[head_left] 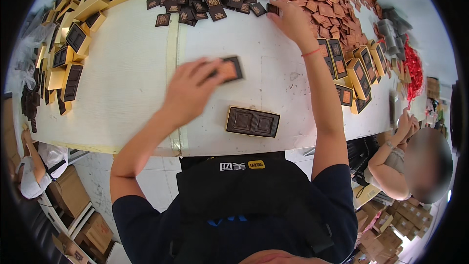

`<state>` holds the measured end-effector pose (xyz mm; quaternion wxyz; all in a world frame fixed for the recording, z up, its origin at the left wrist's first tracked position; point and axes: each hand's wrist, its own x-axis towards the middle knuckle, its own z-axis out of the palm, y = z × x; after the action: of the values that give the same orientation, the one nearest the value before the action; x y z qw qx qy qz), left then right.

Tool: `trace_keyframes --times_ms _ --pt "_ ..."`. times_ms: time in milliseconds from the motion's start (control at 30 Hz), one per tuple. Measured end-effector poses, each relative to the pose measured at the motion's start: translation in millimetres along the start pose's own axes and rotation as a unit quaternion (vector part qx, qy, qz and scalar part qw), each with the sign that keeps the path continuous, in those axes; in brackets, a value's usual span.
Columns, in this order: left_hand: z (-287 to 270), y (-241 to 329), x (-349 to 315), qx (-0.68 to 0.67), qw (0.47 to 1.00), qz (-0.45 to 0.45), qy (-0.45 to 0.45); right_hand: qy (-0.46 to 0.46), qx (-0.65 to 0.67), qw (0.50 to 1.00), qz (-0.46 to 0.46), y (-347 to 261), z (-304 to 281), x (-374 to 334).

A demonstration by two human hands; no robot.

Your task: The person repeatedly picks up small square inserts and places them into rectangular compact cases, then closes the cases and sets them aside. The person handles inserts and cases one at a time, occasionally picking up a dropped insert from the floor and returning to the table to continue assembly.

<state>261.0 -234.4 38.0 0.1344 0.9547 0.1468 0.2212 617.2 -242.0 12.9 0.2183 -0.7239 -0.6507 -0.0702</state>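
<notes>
My left hand (pixel 188 88) is above the middle of the table, slightly blurred. Its fingers are closed on an orange square packet (pixel 227 70) that lies over a dark square packet (pixel 237 66). At the far pile my right hand (pixel 294 23) reaches forward, thumb and fingertips around a small black square packet (pixel 272 9). Between my forearms, near the front edge, lies an open gold-edged box (pixel 253 121) with a dark brown insert of two square hollows. Nothing sits in the hollows.
Beyond my hands spread a heap of black square packets (pixel 213 1) and a heap of orange ones (pixel 330 6). Gold boxes with dark inserts (pixel 77 37) crowd the left side. Filled boxes (pixel 359 77) stand at right, near red shredded filler (pixel 414 71). Other people sit at both sides.
</notes>
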Motion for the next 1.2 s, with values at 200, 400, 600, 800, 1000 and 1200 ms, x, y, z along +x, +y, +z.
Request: trace_keyframes --times_ms 200,400,600,800,1000,1200 --pt "-49 -38 -34 0.067 0.994 -0.067 0.064 -0.039 -0.093 0.995 -0.024 -14 -10 3" --pt "-17 38 -6 -0.212 0.975 0.012 -0.061 0.003 0.206 0.976 0.075 -39 -31 -24" --pt "9 25 -7 -0.186 0.979 -0.062 -0.05 -0.13 0.658 0.688 0.277 -114 -88 -95" --pt "9 27 -10 -0.241 0.964 -0.089 -0.06 -0.053 0.352 0.933 -0.061 -149 -77 -137" --pt "9 26 -11 -0.255 0.962 -0.077 -0.055 0.059 0.13 0.962 -0.231 -144 -59 -149" --pt "14 24 -15 -0.248 0.965 -0.069 -0.042 -0.049 0.105 0.976 -0.187 -157 -67 -157"
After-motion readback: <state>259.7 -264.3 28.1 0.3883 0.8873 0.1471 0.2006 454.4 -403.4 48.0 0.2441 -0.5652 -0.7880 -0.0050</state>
